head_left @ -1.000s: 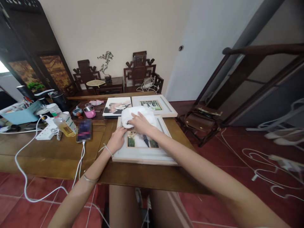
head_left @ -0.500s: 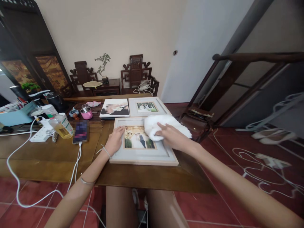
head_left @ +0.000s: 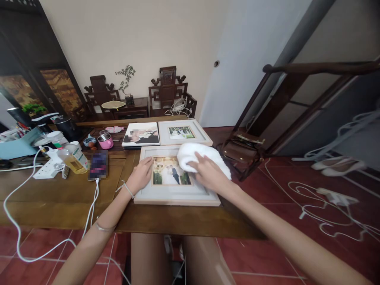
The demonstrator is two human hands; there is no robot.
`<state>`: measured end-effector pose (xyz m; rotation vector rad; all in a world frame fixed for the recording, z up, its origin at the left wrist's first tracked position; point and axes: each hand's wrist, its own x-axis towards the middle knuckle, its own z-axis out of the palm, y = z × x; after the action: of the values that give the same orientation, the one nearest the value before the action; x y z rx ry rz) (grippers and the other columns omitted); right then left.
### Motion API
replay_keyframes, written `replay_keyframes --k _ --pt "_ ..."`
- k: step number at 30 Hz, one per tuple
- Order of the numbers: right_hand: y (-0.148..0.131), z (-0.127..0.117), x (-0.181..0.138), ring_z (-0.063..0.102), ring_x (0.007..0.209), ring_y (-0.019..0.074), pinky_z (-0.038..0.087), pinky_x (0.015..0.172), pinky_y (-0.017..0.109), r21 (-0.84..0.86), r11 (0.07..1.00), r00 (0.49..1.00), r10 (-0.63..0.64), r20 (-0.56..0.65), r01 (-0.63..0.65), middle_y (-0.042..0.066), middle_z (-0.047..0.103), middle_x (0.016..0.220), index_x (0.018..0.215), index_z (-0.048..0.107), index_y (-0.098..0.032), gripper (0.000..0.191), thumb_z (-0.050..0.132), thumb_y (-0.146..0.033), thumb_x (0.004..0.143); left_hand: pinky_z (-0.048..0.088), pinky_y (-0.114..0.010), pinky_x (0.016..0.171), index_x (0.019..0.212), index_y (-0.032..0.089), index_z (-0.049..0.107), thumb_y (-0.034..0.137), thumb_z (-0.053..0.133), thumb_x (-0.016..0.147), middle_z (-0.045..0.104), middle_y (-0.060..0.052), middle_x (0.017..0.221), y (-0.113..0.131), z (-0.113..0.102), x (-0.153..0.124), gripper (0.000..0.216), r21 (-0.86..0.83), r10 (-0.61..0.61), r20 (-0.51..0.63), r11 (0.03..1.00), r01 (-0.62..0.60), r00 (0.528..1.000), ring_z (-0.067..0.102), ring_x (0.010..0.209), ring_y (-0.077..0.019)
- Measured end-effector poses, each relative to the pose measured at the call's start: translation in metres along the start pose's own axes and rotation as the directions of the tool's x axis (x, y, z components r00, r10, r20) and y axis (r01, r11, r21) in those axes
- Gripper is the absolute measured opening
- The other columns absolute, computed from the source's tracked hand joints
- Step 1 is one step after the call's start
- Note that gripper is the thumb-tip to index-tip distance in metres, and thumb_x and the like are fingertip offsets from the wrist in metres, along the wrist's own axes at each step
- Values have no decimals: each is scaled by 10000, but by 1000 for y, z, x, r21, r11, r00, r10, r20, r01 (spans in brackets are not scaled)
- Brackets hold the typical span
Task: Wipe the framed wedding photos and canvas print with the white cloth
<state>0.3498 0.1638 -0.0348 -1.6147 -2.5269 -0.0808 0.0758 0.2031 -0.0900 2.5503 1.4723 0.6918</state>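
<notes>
Clock centred on the near wedding-photo frame (head_left: 175, 192), flat on the wooden table (head_left: 80, 202) by its near edge. Right hand (head_left: 211, 177) clamped on the bunched white towel (head_left: 211, 150); towel lies on the frame's 2 o'clock corner, part of it past the edge. Left hand (head_left: 142, 174) at 9 o'clock: fingers laid out on the frame's mat, tips by the photo's edge, gripping nothing. Far photo frame (head_left: 181, 132) at 12, photo panel (head_left: 142, 133) at 11, just beside each other. Pink mug (head_left: 107, 142) at 10. Smartphone (head_left: 97, 164) at 9, white cable plugged in; bottle of yellow liquid (head_left: 73, 159) just beyond.
</notes>
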Motion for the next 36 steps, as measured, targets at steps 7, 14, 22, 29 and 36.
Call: replay_keyframes --k 7,14,22,29,36 --pt "11 15 63 348 1330 383 286 1038 554 -90 996 1000 -28 -4 28 194 547 1362 1220 627 -90 491 451 -22 767 392 -462 1113 1339 119 500 289 362 963 498 -153 1428 4 -2 1 435 4 -56 24 998 56 998 426 1359 -259" --pt "-23 -10 -31 325 1371 398 281 1075 587 36 984 968 -179 175 176 201 529 1381 1152 674 -87 526 440 41 698 411 -457 1100 1291 146 535 236 404 932 529 -138 1400 7 -1 1 392 4 -80 -15 997 80 997 457 1336 -256" --pt "-60 -24 -79 335 1383 362 319 1092 581 201 962 961 -222 167 187 159 478 1440 1190 662 -163 650 435 61 624 400 -457 1109 1288 145 534 232 408 931 534 -138 1392 6 1 0 389 3 -58 -33 998 58 998 460 1333 -250" --pt "-7 23 13 209 1425 388 240 1131 557 -20 998 996 -63 -62 62 220 323 1523 1253 619 -100 622 473 83 677 407 -456 1102 1272 127 554 245 393 937 535 -158 1382 5 1 0 390 7 -43 -27 999 43 999 464 1325 -259" --pt "2 21 53 293 1392 391 251 1105 565 -145 974 984 -176 11 176 205 442 1455 1238 644 -124 554 484 50 737 408 -459 1102 1274 107 556 243 418 923 545 -166 1375 5 1 1 401 -24 -67 -46 998 66 997 475 1317 -267"
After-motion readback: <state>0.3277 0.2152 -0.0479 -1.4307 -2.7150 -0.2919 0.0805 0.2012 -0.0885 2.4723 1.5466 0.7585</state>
